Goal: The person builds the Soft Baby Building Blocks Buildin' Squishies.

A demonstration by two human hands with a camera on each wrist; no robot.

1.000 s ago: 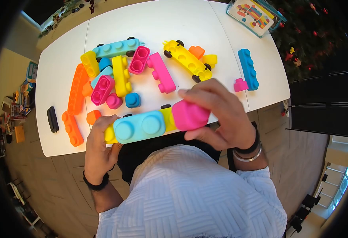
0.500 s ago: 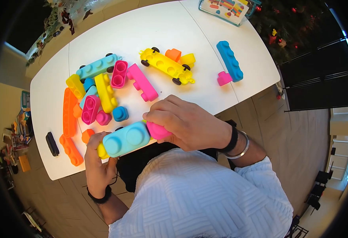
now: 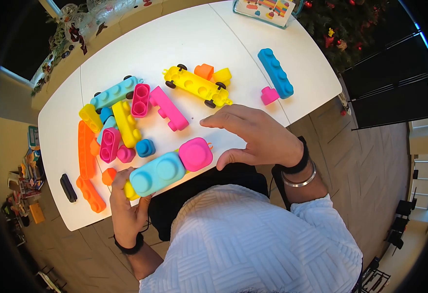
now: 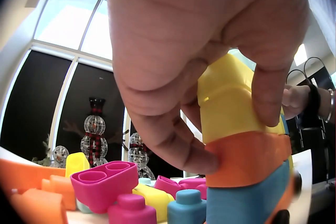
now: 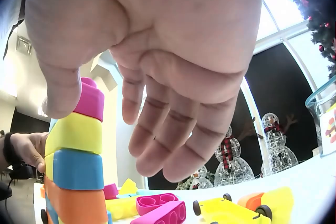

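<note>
My right grip [image 3: 260, 136], wide, has left the pink block [image 3: 195, 154]; my left grip [image 3: 127, 209] pinches the stack [image 3: 158, 173] endwise (likely light, stiff, best held there).

Bright window [image 4: 65, 16] lt, fisheye edge dist.

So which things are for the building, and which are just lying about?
For the building:
block stack, held in the left hand
pink block on top of it
right hand, open beside it

Just lying about:
yellow wheeled base and long blue block, loose on the white table, maybe for later
black object near the table's edge
snowman figures in the background
</note>
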